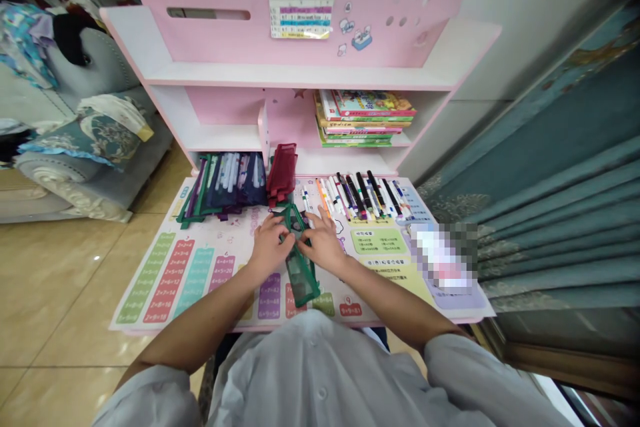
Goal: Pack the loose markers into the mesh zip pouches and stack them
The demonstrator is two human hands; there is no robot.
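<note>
A green mesh pencil pouch (301,280) lies lengthwise on the desk in front of me, its near end toward my body. My left hand (270,241) pinches the pouch's upper left edge, thumb bent inward. From the other side, my right hand (323,243) closes its fingers on the upper right edge. Just beyond my right fingers lie a few white markers (307,199). A row of white and black markers (363,195) spreads to the right. Dark red mesh pouches (282,173) are stacked behind my hands. Whether anything is inside the green pouch's upper part is hidden by my fingers.
Navy and green pouches filled with pens (230,180) are piled at the back left. Stacked books (365,120) sit on the pink shelf (215,103). A blurred, pixelated object (443,257) lies at the desk's right. Printed multiplication tables cover the desktop (200,293).
</note>
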